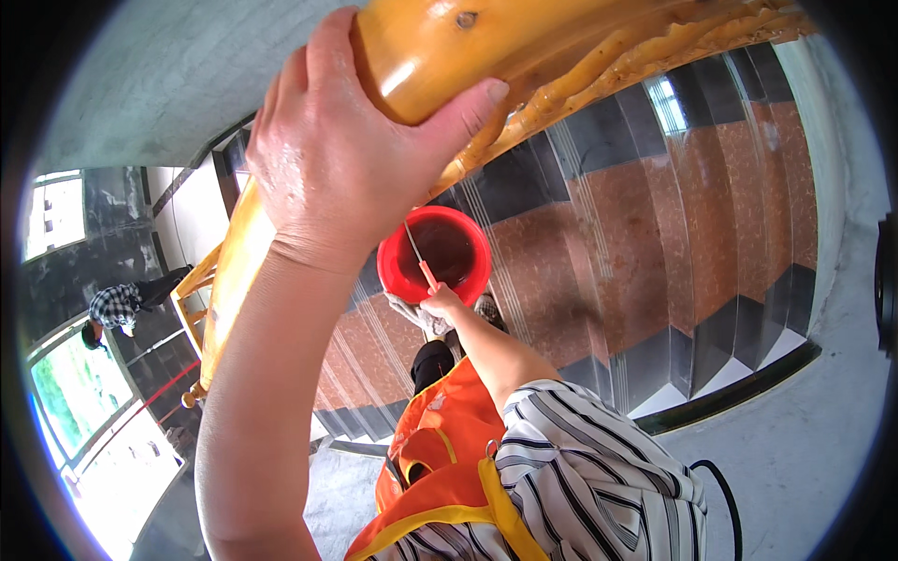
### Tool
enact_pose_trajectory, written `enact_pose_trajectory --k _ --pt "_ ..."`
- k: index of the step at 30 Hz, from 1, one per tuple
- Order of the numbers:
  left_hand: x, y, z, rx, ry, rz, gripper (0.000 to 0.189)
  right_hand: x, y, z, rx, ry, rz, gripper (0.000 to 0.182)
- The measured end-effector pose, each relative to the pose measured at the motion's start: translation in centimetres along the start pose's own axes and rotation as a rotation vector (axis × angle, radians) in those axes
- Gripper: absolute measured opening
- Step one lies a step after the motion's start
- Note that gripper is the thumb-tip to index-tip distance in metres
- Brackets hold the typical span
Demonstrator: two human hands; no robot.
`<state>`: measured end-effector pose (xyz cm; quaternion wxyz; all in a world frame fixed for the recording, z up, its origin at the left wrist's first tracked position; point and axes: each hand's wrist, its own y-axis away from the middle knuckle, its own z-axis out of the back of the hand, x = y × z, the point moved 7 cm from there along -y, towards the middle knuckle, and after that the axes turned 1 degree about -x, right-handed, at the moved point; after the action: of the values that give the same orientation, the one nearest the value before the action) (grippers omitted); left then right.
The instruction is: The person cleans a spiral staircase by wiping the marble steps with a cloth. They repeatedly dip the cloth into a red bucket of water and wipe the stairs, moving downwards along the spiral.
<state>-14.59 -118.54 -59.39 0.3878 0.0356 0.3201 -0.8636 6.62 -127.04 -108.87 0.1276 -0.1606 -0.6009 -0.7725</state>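
My left hand (344,147) lies over a thick, varnished wooden handrail (421,49), fingers over one side and thumb along the other. The palm and whatever is under it are hidden. Lower down, my right hand (443,303) is closed around the orange grip of a wire bail handle (426,272). That handle belongs to a red plastic bucket (480,263) containing dark liquid. Beside the bucket's rim, just below my right hand, hangs a grey cloth (414,313); whether my fingers also hold it is unclear.
Tiled stairs (617,238) with brown middles and black edges run beneath me. Carved wood trim (589,77) follows the handrail. A grey wall (758,449) borders the steps. At far left, a person in a checked shirt (116,306) is near windows (77,386) and a red bar (151,403).
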Motion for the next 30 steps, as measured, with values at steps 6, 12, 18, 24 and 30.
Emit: enact_pose_trajectory --k 6,12,18,24,30 --pt "-0.1 0.0 -0.1 0.033 0.013 0.032 0.077 1.8 3.5 2.6 -0.178 0.182 -0.043 0.050" --pt "0.0 -0.1 0.4 0.065 -0.026 0.088 0.072 3.4 12.3 3.8 0.083 -0.101 0.152 0.022" --pt "-1.0 -0.3 0.4 0.027 -0.039 0.040 0.073 4.3 24.3 13.5 0.313 -0.884 0.128 0.019" --pt "-0.7 -0.3 0.7 -0.008 -0.083 0.003 0.073 6.8 34.9 25.9 0.087 -1.062 0.468 0.023" --pt "-0.3 0.0 0.4 0.039 -0.069 0.056 0.073 8.8 41.7 37.8 -0.516 -0.475 0.720 0.020"
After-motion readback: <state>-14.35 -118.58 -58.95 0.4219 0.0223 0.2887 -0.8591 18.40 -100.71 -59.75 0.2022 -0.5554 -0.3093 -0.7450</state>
